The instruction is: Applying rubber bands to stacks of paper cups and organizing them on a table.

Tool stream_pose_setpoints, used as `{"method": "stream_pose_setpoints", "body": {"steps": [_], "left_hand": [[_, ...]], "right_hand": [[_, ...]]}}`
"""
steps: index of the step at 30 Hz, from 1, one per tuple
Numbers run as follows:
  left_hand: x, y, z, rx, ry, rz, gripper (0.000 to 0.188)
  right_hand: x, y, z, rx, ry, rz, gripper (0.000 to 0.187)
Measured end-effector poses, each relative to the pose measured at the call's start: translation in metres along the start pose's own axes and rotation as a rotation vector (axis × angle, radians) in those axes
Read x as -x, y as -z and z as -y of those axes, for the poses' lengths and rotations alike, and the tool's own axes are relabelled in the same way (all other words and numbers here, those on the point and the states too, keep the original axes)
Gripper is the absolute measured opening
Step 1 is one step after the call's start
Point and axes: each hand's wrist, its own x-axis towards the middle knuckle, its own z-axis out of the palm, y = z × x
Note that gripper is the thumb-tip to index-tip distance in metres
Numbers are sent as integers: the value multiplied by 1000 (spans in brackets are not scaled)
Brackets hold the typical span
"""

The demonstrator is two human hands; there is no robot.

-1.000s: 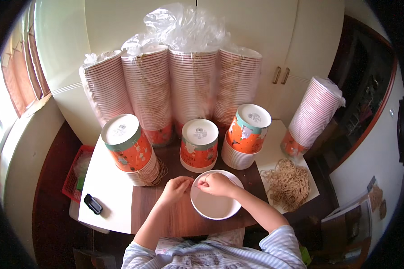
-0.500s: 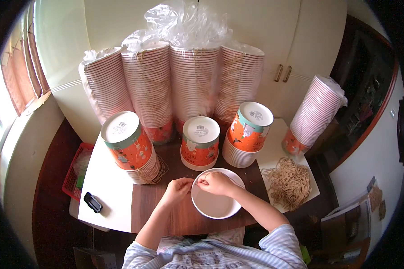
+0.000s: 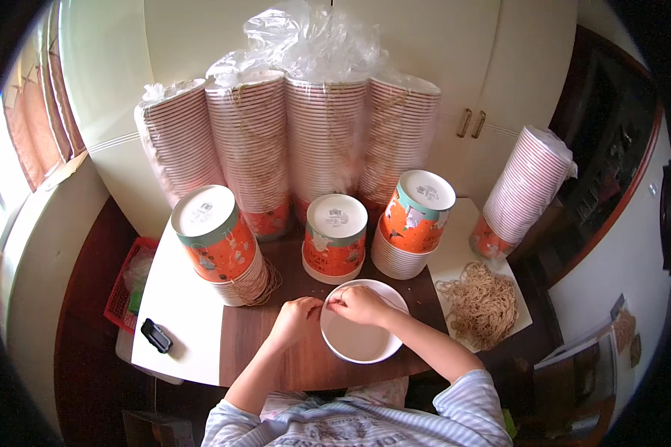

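Head view, barely changed in 0.5 s: left hand (image 3: 298, 318) beside the white bowl (image 3: 359, 341) on the table (image 3: 238, 335), right hand (image 3: 356, 305) over it, both staying pinched, contents unclear; fingerwork continues.

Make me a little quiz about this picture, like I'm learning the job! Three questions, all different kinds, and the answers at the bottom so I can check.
1. True or false: the tangled heap of tan string lies to the right of the open white tub.
2. Which of the person's hands is mostly over the tub's opening? A) the left; B) the right; C) neither.
3. How many upside-down orange tubs show their round white bases?

Key:
1. True.
2. B: the right hand is over the opening, while the left hand is beside the tub's left rim.
3. Three.
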Motion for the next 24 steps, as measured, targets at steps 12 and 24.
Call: {"method": "stream_pose_setpoints", "body": {"steps": [12,24], "left_hand": [[35,5,-4,337,-27,255,9],[28,23,-28,1424,274,315,8]], "right_hand": [[17,26,-2,-166,148,239,24],[50,14,1,18,292,-55,57]]}}
